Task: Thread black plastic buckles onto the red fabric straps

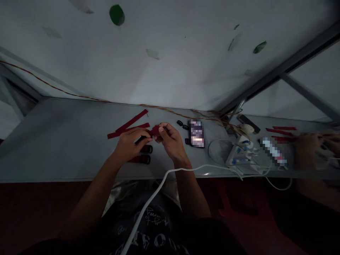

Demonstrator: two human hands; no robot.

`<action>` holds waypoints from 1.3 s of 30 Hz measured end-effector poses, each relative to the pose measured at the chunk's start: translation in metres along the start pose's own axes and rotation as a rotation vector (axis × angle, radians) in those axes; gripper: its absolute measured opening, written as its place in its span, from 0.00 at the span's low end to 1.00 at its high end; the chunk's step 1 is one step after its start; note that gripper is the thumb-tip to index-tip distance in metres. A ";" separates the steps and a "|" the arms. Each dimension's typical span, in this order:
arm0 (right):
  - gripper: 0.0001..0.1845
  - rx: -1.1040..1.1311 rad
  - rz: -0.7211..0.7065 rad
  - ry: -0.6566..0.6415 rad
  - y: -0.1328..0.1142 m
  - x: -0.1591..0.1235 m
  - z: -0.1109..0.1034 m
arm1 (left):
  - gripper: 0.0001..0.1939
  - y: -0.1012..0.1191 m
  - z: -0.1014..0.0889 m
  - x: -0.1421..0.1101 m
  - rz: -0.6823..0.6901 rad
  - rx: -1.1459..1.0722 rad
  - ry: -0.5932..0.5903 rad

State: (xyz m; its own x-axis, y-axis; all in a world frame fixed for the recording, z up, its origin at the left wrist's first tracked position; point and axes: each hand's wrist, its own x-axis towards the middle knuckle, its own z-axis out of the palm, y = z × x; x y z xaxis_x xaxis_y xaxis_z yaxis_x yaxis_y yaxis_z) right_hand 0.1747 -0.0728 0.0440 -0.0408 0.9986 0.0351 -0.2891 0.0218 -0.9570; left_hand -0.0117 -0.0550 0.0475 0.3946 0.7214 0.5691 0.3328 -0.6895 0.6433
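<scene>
A red strap (154, 131) is pinched between my two hands above the grey shelf. My left hand (130, 142) closes on its left end, where a dark part shows at the fingertips, too small to make out. My right hand (170, 139) grips the strap's other end between thumb and fingers. Just below my left hand lie red straps fitted with black buckles (145, 159). Beyond it rest flat red strips (132, 120). Several loose black buckles (180, 123) lie to the right of my right hand.
A lit phone (197, 134) lies right of the buckles. A white cable (170, 171) crosses in front of my right forearm toward a power strip (240, 156) with plugs. Farther right are another phone (273, 151), more red strips (284, 128) and another person's hands (309, 143).
</scene>
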 end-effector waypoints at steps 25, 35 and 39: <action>0.10 -0.471 -0.439 0.054 0.002 -0.011 0.009 | 0.09 0.004 0.011 -0.014 -0.153 0.132 0.299; 0.04 -0.353 -0.284 0.002 -0.010 -0.010 0.001 | 0.12 0.003 0.002 -0.012 -0.022 0.042 0.109; 0.01 -0.457 -0.298 0.015 -0.013 -0.014 0.003 | 0.13 0.000 0.002 -0.013 -0.013 0.018 0.120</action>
State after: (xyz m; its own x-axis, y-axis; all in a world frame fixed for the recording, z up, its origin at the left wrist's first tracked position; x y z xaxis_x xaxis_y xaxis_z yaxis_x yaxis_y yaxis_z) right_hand 0.1758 -0.0875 0.0570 -0.0064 0.9465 0.3228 0.1591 0.3196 -0.9341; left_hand -0.0151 -0.0643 0.0390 0.2852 0.7323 0.6184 0.3526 -0.6801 0.6427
